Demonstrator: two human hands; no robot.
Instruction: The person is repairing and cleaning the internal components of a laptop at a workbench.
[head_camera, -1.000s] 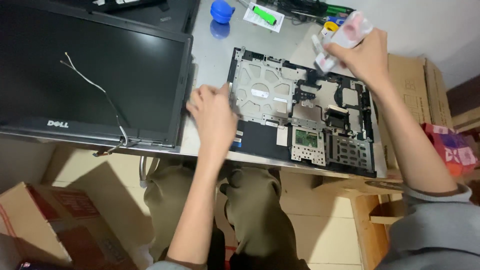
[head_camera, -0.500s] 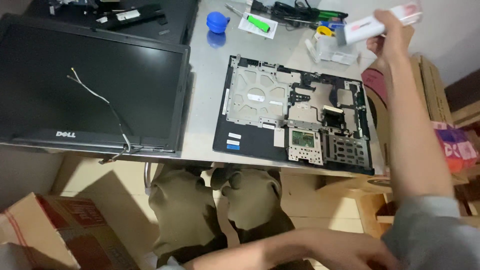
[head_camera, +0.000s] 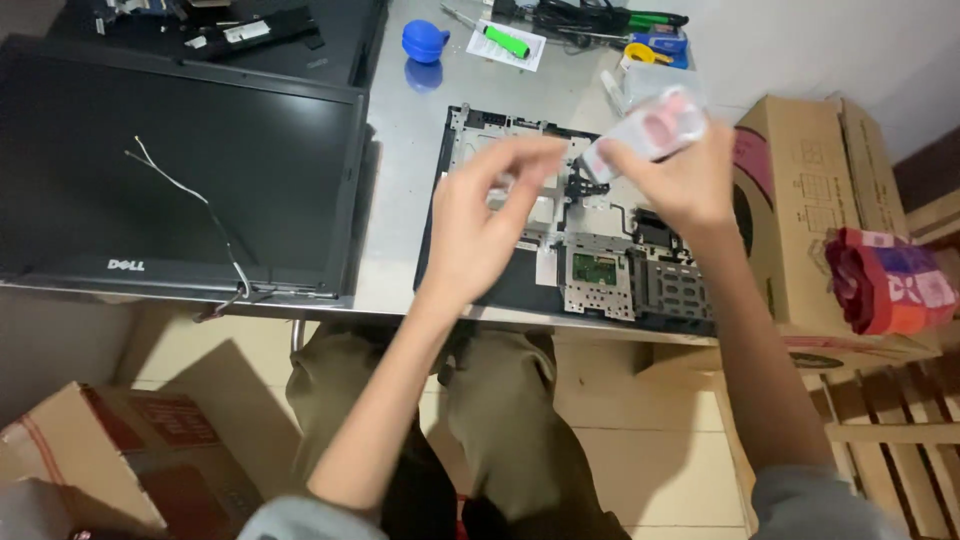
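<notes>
My right hand (head_camera: 678, 180) grips a small white and pink tube (head_camera: 648, 133), held tilted above a stripped black laptop base (head_camera: 600, 270) with bare metal frame and circuit parts. My left hand (head_camera: 485, 215) hovers over the base's left half, fingers spread and stretched toward the tube's lower tip; it is blurred and I cannot tell if it touches the tip. The base lies on a grey table (head_camera: 400, 210).
A detached laptop screen (head_camera: 170, 170) with loose wires lies at left. At the table's back are a blue rubber blower (head_camera: 424, 40), a green marker on paper (head_camera: 505, 42) and tools. Cardboard boxes (head_camera: 800, 200) stand at right, another box (head_camera: 110, 460) by my knees.
My right hand has brought the tube down from the far right to above the laptop base. My left hand, out of sight half a second ago, has risen up to meet it.
</notes>
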